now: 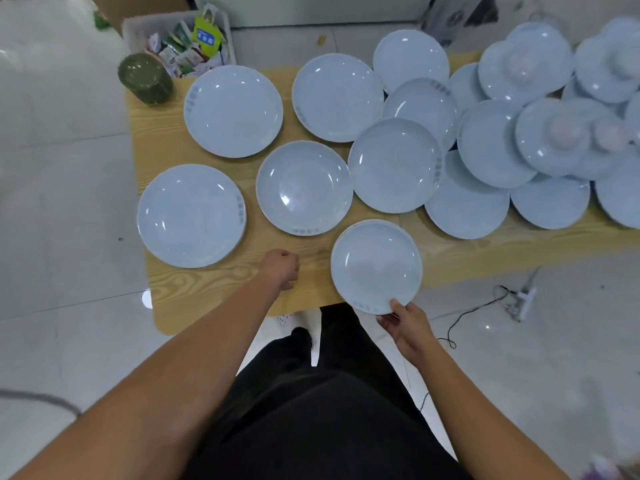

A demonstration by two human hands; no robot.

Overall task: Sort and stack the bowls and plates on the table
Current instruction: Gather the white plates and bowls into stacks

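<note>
Right grip (407, 327) pinches the near rim of a white plate (376, 266) at 6 o'clock on the tabletop (194, 289), the plate overhanging the edge. Left grip (280, 268) is curled and holds nothing, at the plate's 9 o'clock. Other plates (233, 110) spread from 9 to 12; upturned bowls (540, 64) at 2.

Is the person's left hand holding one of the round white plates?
No, the left hand rests curled on the light wooden table, while the right hand grips the rim of the nearest round white plate.
</note>
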